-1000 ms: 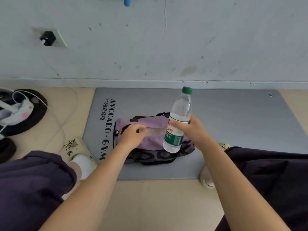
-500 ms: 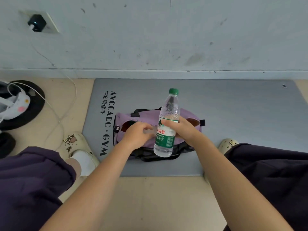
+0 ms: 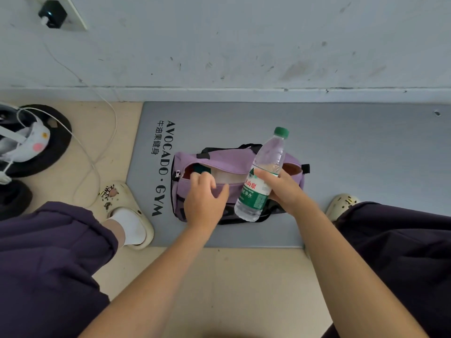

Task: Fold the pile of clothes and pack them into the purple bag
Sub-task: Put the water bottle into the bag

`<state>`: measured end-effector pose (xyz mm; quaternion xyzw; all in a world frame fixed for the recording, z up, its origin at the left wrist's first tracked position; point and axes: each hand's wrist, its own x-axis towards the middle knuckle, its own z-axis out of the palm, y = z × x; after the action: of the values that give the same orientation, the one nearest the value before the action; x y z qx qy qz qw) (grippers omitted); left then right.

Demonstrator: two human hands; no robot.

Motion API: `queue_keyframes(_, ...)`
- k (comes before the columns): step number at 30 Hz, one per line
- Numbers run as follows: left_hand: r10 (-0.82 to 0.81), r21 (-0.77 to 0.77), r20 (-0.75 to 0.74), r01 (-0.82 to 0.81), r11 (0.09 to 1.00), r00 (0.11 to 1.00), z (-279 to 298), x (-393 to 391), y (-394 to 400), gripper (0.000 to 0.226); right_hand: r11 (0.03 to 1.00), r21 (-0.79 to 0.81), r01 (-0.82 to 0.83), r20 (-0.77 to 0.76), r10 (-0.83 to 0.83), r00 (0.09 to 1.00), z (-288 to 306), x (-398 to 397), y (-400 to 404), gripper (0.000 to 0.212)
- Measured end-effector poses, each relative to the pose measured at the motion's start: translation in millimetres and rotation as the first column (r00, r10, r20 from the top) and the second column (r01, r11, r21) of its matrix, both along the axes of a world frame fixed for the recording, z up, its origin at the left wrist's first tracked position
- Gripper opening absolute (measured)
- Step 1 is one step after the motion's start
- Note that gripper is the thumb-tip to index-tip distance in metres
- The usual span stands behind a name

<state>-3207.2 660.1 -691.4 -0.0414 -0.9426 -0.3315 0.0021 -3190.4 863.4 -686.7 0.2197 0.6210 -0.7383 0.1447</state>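
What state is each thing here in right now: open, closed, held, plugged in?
Purple bag: unzipped, lying on the gym mat, folded clothes visible inside.
Water bottle: green cap on, tilted, held above the bag.
Right hand: grips the bottle.
Left hand: fingers at the bag's opening.
Black plug: in the wall socket.

The purple bag point(image 3: 219, 164) lies lengthwise on the grey mat, black-strapped; its top zip gapes open, folded clothes point(image 3: 220, 175) inside.
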Motion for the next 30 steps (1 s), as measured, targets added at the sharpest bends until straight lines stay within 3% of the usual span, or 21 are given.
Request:
queue_keyframes(1,0.024,-0.016,0.1,-0.023,1.0,0.995,-5.5,6.9,4.3,0.035,0.999,-0.017,0.029,0.012,-0.029,1.0,0.0,-0.7,1.3,0.045)
queue_keyframes(2,0.056,0.018,0.291,-0.064,0.998,0.955,-10.4,10.8,8.9,0.04,0.998,-0.03,0.049,0.022,-0.049,0.999,0.4,-1.4,2.4,0.048)
queue_keyframes(4,0.095,0.153,0.731,-0.297,0.943,0.675,-16.6,12.4,17.2,0.049,0.997,-0.042,0.06,0.03,-0.059,0.998,0.8,-1.4,4.5,0.05)
queue_keyframes(5,0.07,0.19,0.842,-0.416,0.889,0.534,-20.7,12.2,19.0,0.05,0.998,-0.041,0.055,0.03,-0.054,0.998,0.4,-0.3,5.1,0.049)
queue_keyframes(6,0.051,0.21,0.882,-0.487,0.848,0.469,-26.1,11.9,19.4,0.049,0.998,-0.04,0.046,0.028,-0.045,0.999,-0.2,1.4,5.2,0.046)
queue_keyframes(7,0.06,0.212,0.886,-0.518,0.829,0.459,-32.7,12.2,19.0,0.048,0.998,-0.043,0.04,0.027,-0.039,0.999,-0.9,3.2,5.2,0.042)
queue_keyframes(12,0.084,0.246,0.877,-0.593,0.767,0.472,-39.5,19.5,9.8,0.028,0.987,-0.095,0.127,0.049,-0.123,0.991,-8.1,8.0,3.6,0.035)
queue_keyframes(20,-0.086,0.353,0.812,-0.369,0.86,0.578,-26.7,30.5,-6.8,0.022,0.864,-0.091,0.496,0.027,-0.496,0.868,-15.7,-0.2,-29.4,0.044)
queue_keyframes(24,-0.109,0.349,0.813,-0.328,0.878,0.571,-23.1,31.1,-9.8,0.024,0.884,0.007,0.467,-0.029,-0.467,0.884,-18.4,0.5,-41.7,0.054)
queue_keyframes(27,-0.115,0.3,0.82,-0.25,0.921,0.561,-18.9,23.5,-12.1,0.026,0.936,0.096,0.338,-0.108,-0.327,0.939,-21.3,5.2,-44.9,0.05)
queue_keyframes(28,-0.088,0.264,0.787,-0.205,0.943,0.61,-17.9,18.7,-11.8,0.027,0.944,0.123,0.307,-0.122,-0.292,0.949,-21.4,7.0,-45.6,0.047)
queue_keyframes(30,0.039,0.133,0.57,-0.14,0.981,0.82,-15.9,6.4,-11.9,0.025,0.953,0.145,0.267,-0.136,-0.248,0.959,-21.1,9.6,-46.2,0.045)
